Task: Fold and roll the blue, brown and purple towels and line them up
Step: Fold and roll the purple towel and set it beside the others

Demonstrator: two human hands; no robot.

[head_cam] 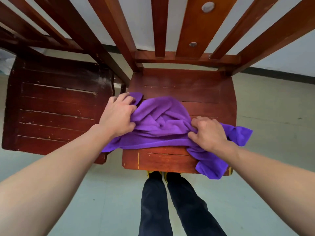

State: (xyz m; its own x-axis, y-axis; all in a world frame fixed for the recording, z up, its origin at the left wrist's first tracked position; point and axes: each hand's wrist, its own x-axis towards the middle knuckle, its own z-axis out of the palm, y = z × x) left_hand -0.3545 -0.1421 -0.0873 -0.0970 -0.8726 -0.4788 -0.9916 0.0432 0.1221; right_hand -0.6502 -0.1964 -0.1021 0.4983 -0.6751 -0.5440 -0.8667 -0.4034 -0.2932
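Note:
A purple towel [160, 123] lies crumpled on the seat of a reddish wooden chair [201, 92]. One end hangs over the seat's front right corner, and another spills off the left edge. My left hand [117, 114] grips the towel's left side with curled fingers. On the towel's right side, my right hand [209, 132] pinches a bunch of the cloth. No blue or brown towel is in view.
A second, darker wooden chair [54, 106] stands close to the left, its seat bare. Both chair backs rise at the top of the view. My legs and shoes [163, 174] stand on the pale floor right in front of the seat.

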